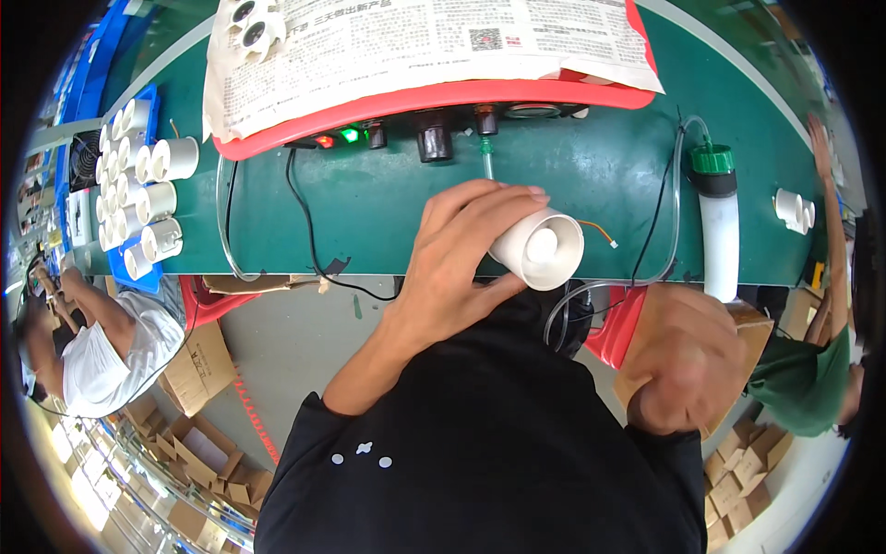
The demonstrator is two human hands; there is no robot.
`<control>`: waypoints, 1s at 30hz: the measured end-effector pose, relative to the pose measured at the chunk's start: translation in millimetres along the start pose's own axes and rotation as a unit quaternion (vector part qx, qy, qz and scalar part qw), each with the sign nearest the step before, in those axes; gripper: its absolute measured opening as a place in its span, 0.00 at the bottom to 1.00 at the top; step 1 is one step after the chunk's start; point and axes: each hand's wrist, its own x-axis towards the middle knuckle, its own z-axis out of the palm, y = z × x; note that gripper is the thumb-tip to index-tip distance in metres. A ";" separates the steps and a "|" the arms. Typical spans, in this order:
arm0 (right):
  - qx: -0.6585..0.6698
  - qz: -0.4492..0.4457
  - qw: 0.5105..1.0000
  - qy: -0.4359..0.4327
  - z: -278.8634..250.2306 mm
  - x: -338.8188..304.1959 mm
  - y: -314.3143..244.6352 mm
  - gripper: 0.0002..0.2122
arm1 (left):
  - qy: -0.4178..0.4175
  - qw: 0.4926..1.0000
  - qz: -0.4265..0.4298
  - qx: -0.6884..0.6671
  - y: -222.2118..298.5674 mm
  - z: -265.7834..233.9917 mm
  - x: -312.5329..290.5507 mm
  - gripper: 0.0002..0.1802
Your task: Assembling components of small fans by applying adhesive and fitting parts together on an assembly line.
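My left hand [454, 263] is wrapped round a white plastic cylinder [556, 268], tilted so its mouth faces up toward me. A round core shows inside the cylinder. A thin orange lead [598, 228] with a small white plug sticks out beside it, over the bench. My right hand [688, 365] is low on the right, smeared by motion, so its fingers cannot be made out. Just above it, a dispensing syringe barrel [720, 235] filled with white material hangs over the bench's front edge, its green cap [712, 160] joined to a clear hose.
A red-cased control box [434, 95] with knobs and lit lamps stands ahead, newspaper [425, 42] over its top. White cylinders [155, 201] crowd a blue tray [138, 272] at left. Hoses and cables cross the green bench [369, 222]. Other people [120, 346] work on both sides.
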 end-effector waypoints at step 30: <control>-0.018 0.190 0.979 -0.068 27.4 16.9 8.3 0.10 | 0.008 0.999 0.047 0.019 -0.2 3.7 3.7 0.38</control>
